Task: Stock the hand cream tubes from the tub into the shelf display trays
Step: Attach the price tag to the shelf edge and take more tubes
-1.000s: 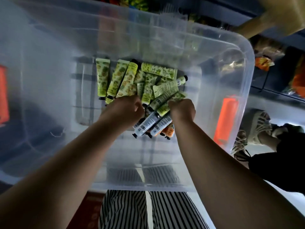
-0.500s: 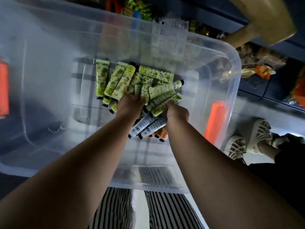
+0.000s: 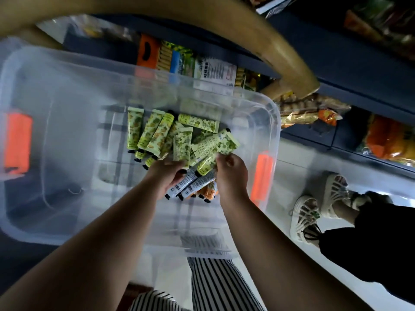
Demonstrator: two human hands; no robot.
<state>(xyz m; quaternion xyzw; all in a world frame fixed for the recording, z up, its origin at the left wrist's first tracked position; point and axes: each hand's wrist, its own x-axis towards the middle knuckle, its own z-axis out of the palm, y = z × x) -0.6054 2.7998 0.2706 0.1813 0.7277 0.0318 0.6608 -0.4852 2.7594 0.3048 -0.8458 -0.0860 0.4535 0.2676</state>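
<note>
A clear plastic tub point(image 3: 270, 113) with orange latches sits in front of me on the floor. Several green floral hand cream tubes point(image 3: 157, 131) lie in a pile on its bottom, with a few white and orange ones point(image 3: 193, 186) nearer me. Both my hands are inside the tub. My left hand point(image 3: 167, 173) grips a green tube point(image 3: 183, 147) that stands up from its fingers. My right hand point(image 3: 232, 169) pinches another green tube point(image 3: 225, 142) by its lower end, lifted above the pile.
Dark blue shelves point(image 3: 359, 70) with snack packets run along the far side and right. A tan curved wooden bar point(image 3: 258, 39) crosses overhead. Another person's feet in white sandals point(image 3: 318, 205) stand on the pale floor to the right of the tub.
Both hands have come up from the pile, each with a green tube. The view has tilted, showing more of the shelves and the wooden bar.
</note>
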